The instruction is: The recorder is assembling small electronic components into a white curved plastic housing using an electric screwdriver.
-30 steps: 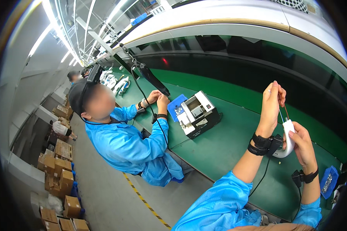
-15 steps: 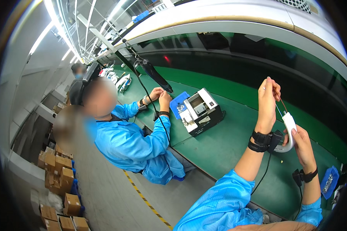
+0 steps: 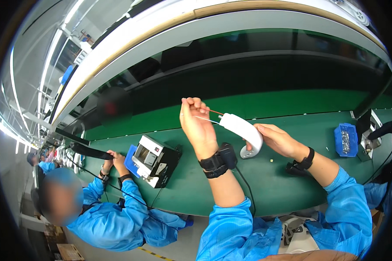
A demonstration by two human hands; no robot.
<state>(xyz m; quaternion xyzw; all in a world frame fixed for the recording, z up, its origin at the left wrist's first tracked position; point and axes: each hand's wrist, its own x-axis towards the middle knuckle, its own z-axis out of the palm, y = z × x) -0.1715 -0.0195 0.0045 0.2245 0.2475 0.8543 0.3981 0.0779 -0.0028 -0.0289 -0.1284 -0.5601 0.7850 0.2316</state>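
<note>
The white curved piece [image 3: 243, 132] was held up over the green bench [image 3: 188, 185], between the person's two hands, its narrow end toward the left. The right hand [image 3: 279, 140] gripped it near the lower curve, the fingers along the outer side and a fingertip showing inside the bend. The left hand [image 3: 197, 124] had its fingers bent and gathered, thumb close to them, around the far part of the red wire [image 3: 214, 112] and the white wire [image 3: 207, 119] that came out of that end (whether the pinch caught both, I could not tell). The likeliest trouble, as I judged it, was strain: with the piece gripped in one hand and the wires in the other, a careless outward pull could have tugged a wire loose inside or nicked it on the end's edge. A second risk was slipping, since the right hand's hold looked light and the smooth shell could have turned, twisting the wires together. The black cord [image 3: 247, 187] running down from the left wrist device [image 3: 217, 161] might also have snagged on the bench edge and jerked that hand. Had the piece dropped, it would probably have landed near the small yellowish bit [image 3: 272, 160] on the bench, well apart from the blue bin [image 3: 353, 141] of metal parts.
</note>
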